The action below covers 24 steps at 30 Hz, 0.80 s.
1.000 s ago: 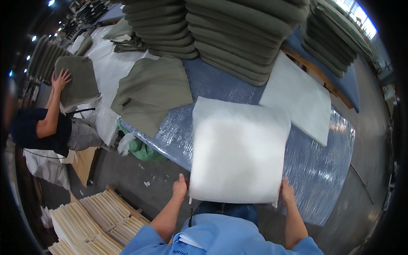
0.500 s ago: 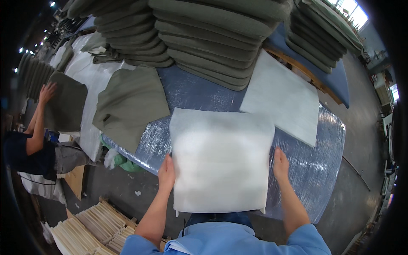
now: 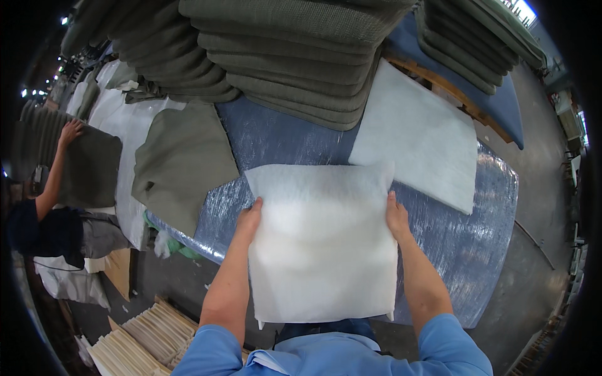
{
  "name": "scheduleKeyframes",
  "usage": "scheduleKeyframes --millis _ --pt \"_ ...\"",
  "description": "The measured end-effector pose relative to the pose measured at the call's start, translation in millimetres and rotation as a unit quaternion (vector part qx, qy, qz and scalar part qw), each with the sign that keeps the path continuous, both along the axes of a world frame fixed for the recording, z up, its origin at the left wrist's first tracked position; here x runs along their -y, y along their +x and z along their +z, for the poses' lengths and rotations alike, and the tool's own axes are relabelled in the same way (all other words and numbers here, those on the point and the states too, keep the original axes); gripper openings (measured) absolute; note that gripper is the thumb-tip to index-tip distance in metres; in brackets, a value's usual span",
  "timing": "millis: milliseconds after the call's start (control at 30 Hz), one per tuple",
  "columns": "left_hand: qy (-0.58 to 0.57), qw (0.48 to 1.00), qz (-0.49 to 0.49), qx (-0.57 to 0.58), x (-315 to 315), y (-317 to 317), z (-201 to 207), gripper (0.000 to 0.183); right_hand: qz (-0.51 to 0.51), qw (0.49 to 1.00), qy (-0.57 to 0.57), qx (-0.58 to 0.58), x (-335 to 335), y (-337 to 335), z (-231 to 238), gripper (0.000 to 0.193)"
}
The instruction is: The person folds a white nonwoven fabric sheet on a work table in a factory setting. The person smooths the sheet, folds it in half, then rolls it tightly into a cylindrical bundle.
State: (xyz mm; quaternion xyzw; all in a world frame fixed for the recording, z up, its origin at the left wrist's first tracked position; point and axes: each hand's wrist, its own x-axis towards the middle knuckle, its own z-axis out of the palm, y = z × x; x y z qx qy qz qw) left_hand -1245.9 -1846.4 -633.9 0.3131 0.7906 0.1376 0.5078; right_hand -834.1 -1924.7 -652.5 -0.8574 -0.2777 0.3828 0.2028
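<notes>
Left hand (image 3: 249, 220), right hand (image 3: 396, 219) — grip closed on a white batting-covered pad (image 3: 323, 257), cream slats (image 3: 139, 335) packed in rows.

Most fingers of the left hand (image 3: 250, 217) and the right hand (image 3: 396, 217) are hidden at the pad (image 3: 323, 266), so their grip cannot be told. The pad's underside is out of sight. Beyond the fingertips, the pad covers part of the sheet's (image 3: 420, 131) near edge, and the top edge crops the tall stack (image 3: 295, 72). Far left of the left fingers, only one hand of the co-worker (image 3: 56, 225) shows; below them, the lower edge cuts off the slats (image 3: 141, 338).
</notes>
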Motion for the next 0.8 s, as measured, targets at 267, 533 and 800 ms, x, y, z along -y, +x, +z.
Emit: scheduleKeyframes --millis 267,533,800 --pt "0.022 0.988 0.038 0.145 14 -16 49 0.069 -0.063 0.994 0.079 -0.049 27 3 49 0.094" --pt "0.219 0.949 -0.084 0.209 47 -3 200 0.039 -0.117 0.918 0.378 0.001 121 -2 201 0.081" --pt "0.394 0.869 -0.154 0.257 73 -9 234 0.036 -0.124 0.833 0.537 0.044 198 -36 217 0.081"
